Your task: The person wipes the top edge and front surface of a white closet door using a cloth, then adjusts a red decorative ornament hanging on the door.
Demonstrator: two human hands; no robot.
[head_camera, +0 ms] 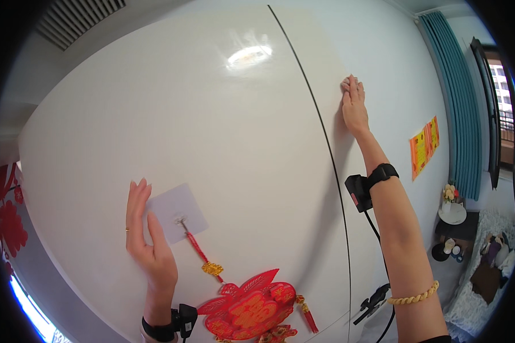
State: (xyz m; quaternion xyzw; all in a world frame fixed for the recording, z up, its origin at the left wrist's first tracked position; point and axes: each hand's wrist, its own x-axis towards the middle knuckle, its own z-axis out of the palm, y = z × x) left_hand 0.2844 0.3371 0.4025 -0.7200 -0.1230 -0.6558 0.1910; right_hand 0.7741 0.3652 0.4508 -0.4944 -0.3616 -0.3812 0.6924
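Note:
My left hand [151, 240] is empty, its fingers extended and the thumb held apart, at the glossy white panel [240, 141]. Beside it is a clear square adhesive hook [189, 206]. From the hook hangs a red and gold festive ornament [253, 306] with a braided cord and a tassel [309, 317]. Higher up, my right hand [355, 109] lies against the white surface to the right of a dark vertical gap [322, 115]. A crumpled pale piece, seemingly a cloth [345, 84], shows at its fingers; most of it is hidden by the hand.
Orange and yellow printed sheets [424, 145] hang on the wall at right. Beyond are a teal curtain [455, 103], an open window [500, 107], a small round white table [452, 213] and a bed [463, 300]. A black door handle [371, 302] sits low, near a hanging cable.

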